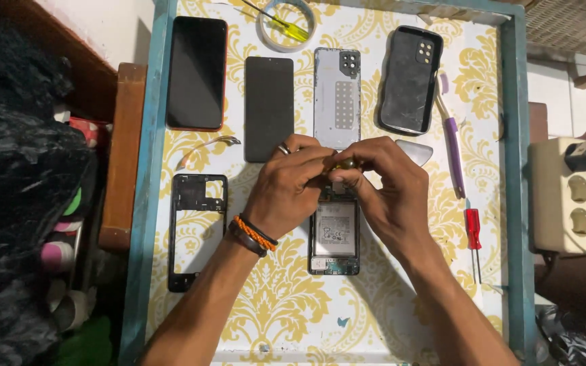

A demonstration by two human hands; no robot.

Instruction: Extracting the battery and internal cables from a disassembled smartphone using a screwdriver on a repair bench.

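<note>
Hands (293, 186) (388, 190) over opened phone (334, 237), black frame (197, 230) left, red screwdriver (473, 234) right

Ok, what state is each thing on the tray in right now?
Opened phone: back off, battery exposed, both hands on its top end.
Left hand: fingers pinched together.
Right hand: fingers pinched together.
Back cover: removed, inner side up.
Black frame: detached, empty.
Red-edged phone: screen dark.

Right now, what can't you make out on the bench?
Head view only:
- Upper end of the opened phone: hidden under both hands.
- Small yellowish tool tip: pinched between the left hand and right hand, kind unclear.
- Yellow screwdriver: handle cut by top edge.
</note>
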